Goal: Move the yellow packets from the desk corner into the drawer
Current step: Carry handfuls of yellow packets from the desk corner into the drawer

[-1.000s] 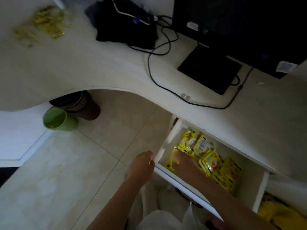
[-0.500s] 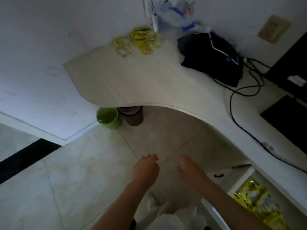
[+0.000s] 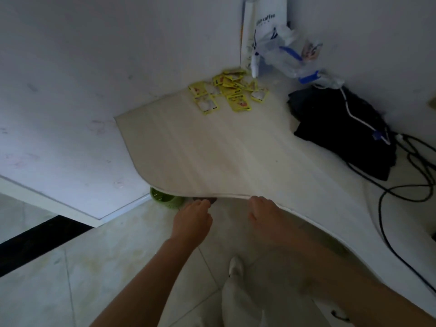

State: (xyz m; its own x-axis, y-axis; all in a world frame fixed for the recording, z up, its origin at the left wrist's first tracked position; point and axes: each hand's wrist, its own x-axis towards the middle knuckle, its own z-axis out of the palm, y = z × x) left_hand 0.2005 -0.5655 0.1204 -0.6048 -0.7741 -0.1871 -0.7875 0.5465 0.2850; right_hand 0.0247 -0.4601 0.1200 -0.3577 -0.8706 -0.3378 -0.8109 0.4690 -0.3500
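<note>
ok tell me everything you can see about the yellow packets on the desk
The yellow packets are small flat sachets, glossy like foil or plastic, with yellow borders around pale printed centres. They lie in a loose, partly overlapping heap on the pale desk, in the far corner against the white wall. Some lie apart at the heap's near edge. Neither hand touches them.

Yellow packets (image 3: 227, 93): one loose heap in the far corner of the surface (image 3: 212, 156), roughly a dozen, exact count not readable where they overlap
Hands: 2, left (image 3: 192, 220) and right (image 3: 264, 214)
White paper bag (image 3: 262, 22), printed "coffee": 1
Clear plastic bag (image 3: 292, 55) with blue parts: 1
Black cloth bundle (image 3: 342, 128): 1
Black cables (image 3: 408, 192): several, tangled, not countable
Green basket (image 3: 165, 200), under the surface edge: 1
</note>
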